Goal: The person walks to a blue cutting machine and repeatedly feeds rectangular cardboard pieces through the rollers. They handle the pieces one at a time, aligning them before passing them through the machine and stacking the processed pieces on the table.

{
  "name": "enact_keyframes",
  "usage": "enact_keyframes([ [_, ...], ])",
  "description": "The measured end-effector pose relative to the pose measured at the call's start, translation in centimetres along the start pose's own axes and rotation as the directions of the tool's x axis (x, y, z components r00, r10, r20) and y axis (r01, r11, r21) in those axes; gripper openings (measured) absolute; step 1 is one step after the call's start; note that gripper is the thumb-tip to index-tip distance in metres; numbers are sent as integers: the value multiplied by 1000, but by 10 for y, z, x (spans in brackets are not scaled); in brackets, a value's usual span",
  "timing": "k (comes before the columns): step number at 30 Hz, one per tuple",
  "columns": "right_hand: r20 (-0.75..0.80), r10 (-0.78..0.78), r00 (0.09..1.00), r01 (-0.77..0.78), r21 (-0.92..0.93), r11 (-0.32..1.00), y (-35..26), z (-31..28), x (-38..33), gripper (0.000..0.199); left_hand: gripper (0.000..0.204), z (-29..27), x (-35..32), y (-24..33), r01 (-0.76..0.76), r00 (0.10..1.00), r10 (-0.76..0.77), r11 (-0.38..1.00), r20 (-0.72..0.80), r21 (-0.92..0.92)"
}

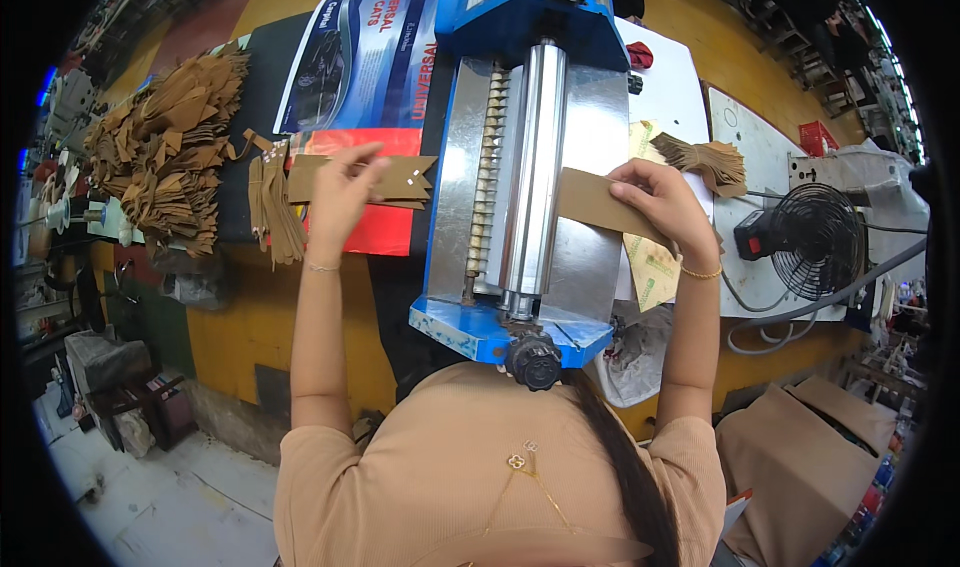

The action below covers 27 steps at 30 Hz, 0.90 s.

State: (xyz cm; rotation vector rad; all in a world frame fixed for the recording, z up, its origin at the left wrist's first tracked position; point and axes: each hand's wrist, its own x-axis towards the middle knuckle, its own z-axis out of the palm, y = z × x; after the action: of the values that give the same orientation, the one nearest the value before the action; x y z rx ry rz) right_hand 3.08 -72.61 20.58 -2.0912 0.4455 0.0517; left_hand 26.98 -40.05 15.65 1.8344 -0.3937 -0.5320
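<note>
At the blue roller machine (520, 167) on the yellow tabletop (250, 317), both hands busy with tan pieces.

Right hand (660, 202) closed on a tan strip (600, 202) lying against the steel roller (538, 167); left hand (340, 192) gripping a notched tan piece (405, 179) over the red sheet (385, 232). Farther left, piled tan cutouts (170, 147); far right, small black fan (815, 242).
</note>
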Motion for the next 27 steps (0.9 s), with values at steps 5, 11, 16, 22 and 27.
enact_keyframes([
  [5,43,-1,999,2,-39,999,-18,10,13,23,31,48,-5,17,160,953,-107,973,285,-169],
  [11,38,85,996,-84,-36,996,-11,4,4,26,38,59,-3,34,247,908,-187,962,375,-118],
  [16,12,144,990,-144,119,982,18,-7,-12,26,42,60,-2,39,267,902,-210,958,376,-105],
  [22,-192,140,971,-124,91,988,62,-14,-36,23,43,57,3,29,290,883,-262,957,390,-13],
  [27,-422,246,872,-302,-69,951,105,-13,-53,23,31,48,7,21,255,921,-223,965,318,-63],
])
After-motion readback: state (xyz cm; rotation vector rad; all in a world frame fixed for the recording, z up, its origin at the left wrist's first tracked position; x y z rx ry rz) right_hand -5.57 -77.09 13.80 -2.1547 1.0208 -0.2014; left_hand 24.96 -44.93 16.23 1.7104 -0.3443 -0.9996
